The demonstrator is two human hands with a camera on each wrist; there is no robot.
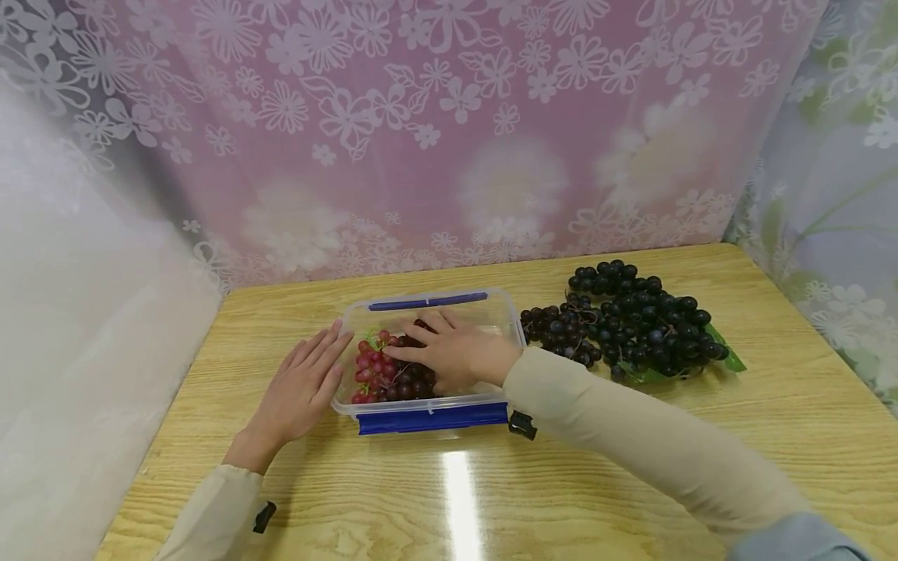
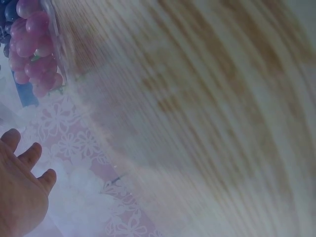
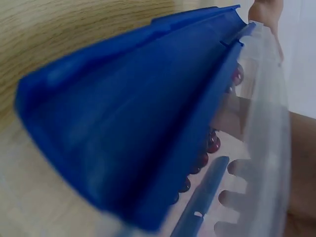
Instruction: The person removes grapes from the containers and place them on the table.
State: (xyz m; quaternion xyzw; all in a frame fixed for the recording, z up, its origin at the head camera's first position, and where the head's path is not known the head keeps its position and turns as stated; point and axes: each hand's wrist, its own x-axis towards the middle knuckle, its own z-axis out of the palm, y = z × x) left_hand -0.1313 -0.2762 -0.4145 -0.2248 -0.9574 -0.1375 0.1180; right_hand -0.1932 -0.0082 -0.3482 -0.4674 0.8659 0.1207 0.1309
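Observation:
A clear plastic box (image 1: 459, 403) with blue latches stands on the table, its top uncovered. Inside, on the left, lies a bunch of red grapes (image 1: 370, 368) beside a bunch of dark grapes (image 1: 414, 383). My right hand (image 1: 459, 356) reaches down into the box with fingers spread over the dark grapes. At the box's left wall, my left hand (image 1: 298, 389) has its fingers straight, fingertips right at the rim. In the left wrist view the red grapes (image 2: 32, 32) show through the wall. A blue latch (image 3: 123, 113) hangs outward in the right wrist view.
Right of the box lies a dark reddish bunch of grapes (image 1: 557, 329), against a larger black bunch (image 1: 645, 323) with green leaves. The wooden table (image 1: 351, 499) ends at a pink flowered curtain (image 1: 421, 156) behind. A pale cloth hangs at the left.

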